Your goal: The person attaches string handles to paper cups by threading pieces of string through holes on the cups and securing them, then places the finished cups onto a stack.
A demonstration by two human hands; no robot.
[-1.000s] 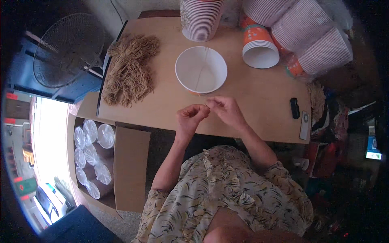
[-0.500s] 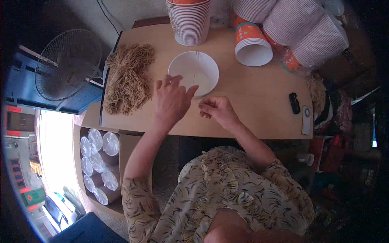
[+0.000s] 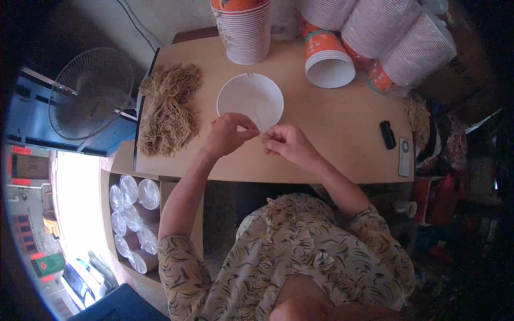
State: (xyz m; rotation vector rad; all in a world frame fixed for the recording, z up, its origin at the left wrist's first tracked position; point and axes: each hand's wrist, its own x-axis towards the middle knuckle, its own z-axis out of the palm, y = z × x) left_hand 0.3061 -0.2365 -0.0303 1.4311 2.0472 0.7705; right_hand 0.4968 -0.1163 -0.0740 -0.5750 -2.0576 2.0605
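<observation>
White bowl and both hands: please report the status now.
Left hand and right hand pinched together on a thin string at near rim of white bowl. String runs across bowl. Fibre bundle lies left, apart. Nothing in the way.

Matt white paper bowl (image 3: 250, 100) on a smooth wooden table (image 3: 342, 128) — far left, a rough, fibrous tan string bundle (image 3: 167, 108).

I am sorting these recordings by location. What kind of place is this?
Probably a small home workshop for assembling paper cups: stacked paper cups, a bundle of tan strings on the wooden table, and a box of clear lids.
</observation>
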